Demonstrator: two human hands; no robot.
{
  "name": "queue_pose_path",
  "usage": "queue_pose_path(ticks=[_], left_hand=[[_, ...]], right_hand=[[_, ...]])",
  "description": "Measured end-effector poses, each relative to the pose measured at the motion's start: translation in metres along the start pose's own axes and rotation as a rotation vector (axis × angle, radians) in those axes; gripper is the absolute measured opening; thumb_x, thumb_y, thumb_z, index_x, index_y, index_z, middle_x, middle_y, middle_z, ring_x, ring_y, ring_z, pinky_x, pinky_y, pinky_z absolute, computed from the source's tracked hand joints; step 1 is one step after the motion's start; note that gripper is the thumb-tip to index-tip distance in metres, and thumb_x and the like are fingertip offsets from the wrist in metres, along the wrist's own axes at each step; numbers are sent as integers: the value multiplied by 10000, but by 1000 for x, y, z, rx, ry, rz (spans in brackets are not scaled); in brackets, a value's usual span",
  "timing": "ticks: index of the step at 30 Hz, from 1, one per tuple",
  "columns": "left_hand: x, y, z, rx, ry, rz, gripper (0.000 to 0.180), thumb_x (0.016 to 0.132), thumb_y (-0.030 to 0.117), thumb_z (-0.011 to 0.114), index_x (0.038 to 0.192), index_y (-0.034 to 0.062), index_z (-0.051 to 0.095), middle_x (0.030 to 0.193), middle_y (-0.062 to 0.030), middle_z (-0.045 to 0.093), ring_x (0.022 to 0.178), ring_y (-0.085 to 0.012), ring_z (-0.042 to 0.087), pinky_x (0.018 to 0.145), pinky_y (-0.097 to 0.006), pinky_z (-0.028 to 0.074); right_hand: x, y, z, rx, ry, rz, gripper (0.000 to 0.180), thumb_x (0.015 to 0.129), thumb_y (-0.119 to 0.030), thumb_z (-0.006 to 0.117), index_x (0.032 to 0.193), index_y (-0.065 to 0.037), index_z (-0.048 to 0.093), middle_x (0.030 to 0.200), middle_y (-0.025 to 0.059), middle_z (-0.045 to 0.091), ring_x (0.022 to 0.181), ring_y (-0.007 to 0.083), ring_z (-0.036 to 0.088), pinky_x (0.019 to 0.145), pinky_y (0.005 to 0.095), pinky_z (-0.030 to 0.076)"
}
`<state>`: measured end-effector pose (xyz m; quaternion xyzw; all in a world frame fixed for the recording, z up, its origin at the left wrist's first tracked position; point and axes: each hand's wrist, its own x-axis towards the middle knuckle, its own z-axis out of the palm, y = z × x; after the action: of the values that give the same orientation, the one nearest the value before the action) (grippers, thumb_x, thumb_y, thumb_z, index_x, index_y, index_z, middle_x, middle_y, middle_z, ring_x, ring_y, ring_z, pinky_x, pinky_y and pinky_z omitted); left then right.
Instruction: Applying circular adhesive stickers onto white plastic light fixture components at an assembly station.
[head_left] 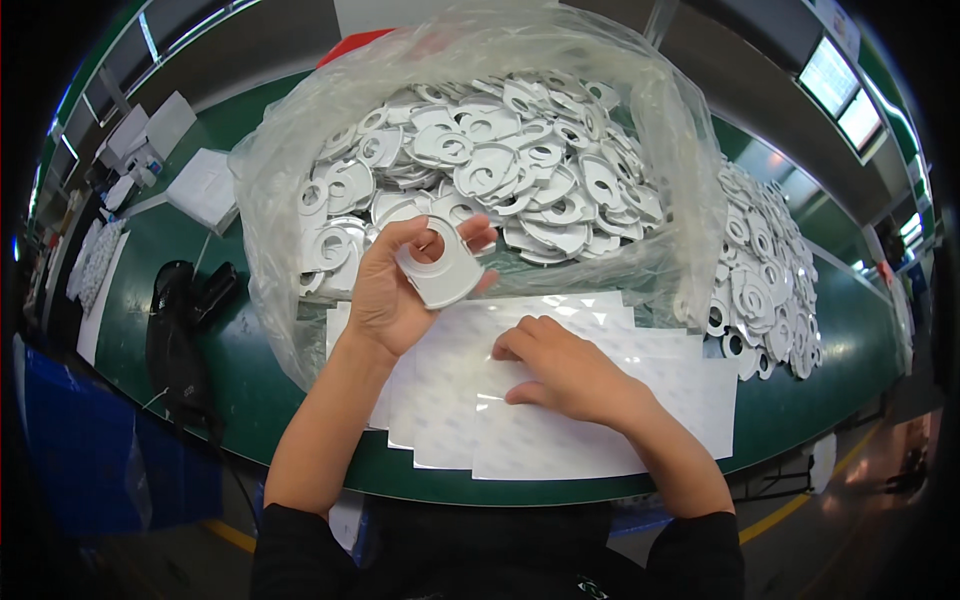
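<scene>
I see the left hand (385,290) pinching one white part (450,283) in its fingers, before one clear bag (268,215) of uncountably many more; the right hand (572,372), thumb and fingers parted, over at least four sheets (660,415), markings unreadable; then one pile (765,275).

The bench (255,410) is green; the plastic part (450,277) white; the sheets (600,448) white with faint grey blotches; the sleeves (300,555) black.
</scene>
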<state>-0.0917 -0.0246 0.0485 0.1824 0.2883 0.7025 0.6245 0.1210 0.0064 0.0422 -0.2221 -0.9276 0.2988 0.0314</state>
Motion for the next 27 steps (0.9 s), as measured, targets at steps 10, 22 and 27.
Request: queue_pose_path(ticks=[10,22,27], left_hand=[[-8,-26,2,1501,-243,40,466,667,90,743,1005,42,426,908,-88,578,794,-174,569,697,-296,465],[-6,-29,-4,1579,-368,92,505,653,70,741,1034,43,410,960,-146,587,881,-268,592,743,-350,479],[-8,-26,-5,1592,-357,114,514,665,114,757,1040,51,411,965,-190,604,925,-340,589,769,-385,457]], right_hand=[[-8,-1,3,74,71,2,296,681,-101,749,917,-39,583,975,70,539,971,261,519,813,349,463],[-18,-13,-2,-138,136,-397,204,708,-55,704,887,-67,609,817,34,598,810,232,561,668,324,477],[-28,-27,-30,631,241,-383,200,724,0,731,881,-65,626,820,15,649,688,133,560,582,238,439]])
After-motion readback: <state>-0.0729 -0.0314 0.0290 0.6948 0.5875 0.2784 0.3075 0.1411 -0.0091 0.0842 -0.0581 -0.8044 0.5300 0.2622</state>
